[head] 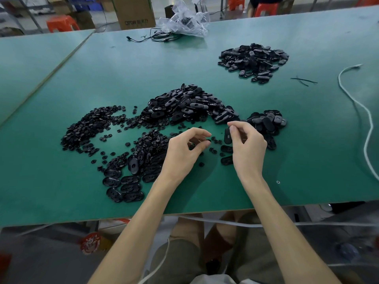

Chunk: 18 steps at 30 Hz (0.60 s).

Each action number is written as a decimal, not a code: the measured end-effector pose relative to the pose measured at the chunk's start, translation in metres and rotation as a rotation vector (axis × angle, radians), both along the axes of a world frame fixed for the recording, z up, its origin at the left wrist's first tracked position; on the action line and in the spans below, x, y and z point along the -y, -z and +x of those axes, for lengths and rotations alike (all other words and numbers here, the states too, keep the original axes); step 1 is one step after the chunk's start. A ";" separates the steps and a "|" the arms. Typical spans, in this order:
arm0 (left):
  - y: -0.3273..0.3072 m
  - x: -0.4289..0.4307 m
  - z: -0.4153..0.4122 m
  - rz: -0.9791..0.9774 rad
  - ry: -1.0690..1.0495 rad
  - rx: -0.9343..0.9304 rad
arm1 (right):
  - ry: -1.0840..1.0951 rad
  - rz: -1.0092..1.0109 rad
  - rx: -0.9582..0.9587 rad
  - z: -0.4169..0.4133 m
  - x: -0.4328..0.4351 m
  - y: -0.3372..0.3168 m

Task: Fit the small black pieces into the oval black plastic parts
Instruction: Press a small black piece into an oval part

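Note:
My right hand (247,147) holds one oval black part (227,135) upright, thumb and fingers curled round it. Just left of it, my left hand (184,150) pinches a small black piece (208,141) between thumb and fingertips, a short gap from the oval part. A big heap of oval parts (188,104) lies behind my hands. Small black pieces (90,127) spread in a heap at the left, with more scattered under my hands. Another cluster of oval parts (265,123) sits beyond my right hand.
Flat oval parts (125,184) lie near the front edge of the green table (61,201). A far heap of oval parts (253,60) sits at the back right. A white cable (367,128) runs down the right side; a plastic bag (184,21) and black wires lie at the back.

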State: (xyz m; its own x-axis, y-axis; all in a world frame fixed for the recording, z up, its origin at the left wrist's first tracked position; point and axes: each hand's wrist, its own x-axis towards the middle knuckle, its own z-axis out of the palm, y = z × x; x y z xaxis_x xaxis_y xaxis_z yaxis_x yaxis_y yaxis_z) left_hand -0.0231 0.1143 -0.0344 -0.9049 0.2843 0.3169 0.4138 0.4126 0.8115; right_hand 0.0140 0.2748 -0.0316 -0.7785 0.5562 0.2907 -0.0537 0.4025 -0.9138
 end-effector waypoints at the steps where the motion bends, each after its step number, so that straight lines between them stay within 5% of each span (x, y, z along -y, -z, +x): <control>1: 0.000 0.000 0.000 0.001 0.011 0.004 | -0.004 -0.013 -0.027 0.000 0.000 -0.001; 18: -0.001 -0.001 0.001 0.108 0.022 0.037 | -0.309 -0.063 -0.032 0.003 0.005 0.001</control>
State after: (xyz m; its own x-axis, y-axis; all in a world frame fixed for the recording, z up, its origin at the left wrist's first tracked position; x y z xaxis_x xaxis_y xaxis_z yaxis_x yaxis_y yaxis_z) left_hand -0.0224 0.1149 -0.0338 -0.9103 0.2701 0.3136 0.3910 0.3130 0.8655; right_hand 0.0174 0.2700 -0.0329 -0.9045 0.3123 0.2904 -0.1940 0.3053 -0.9323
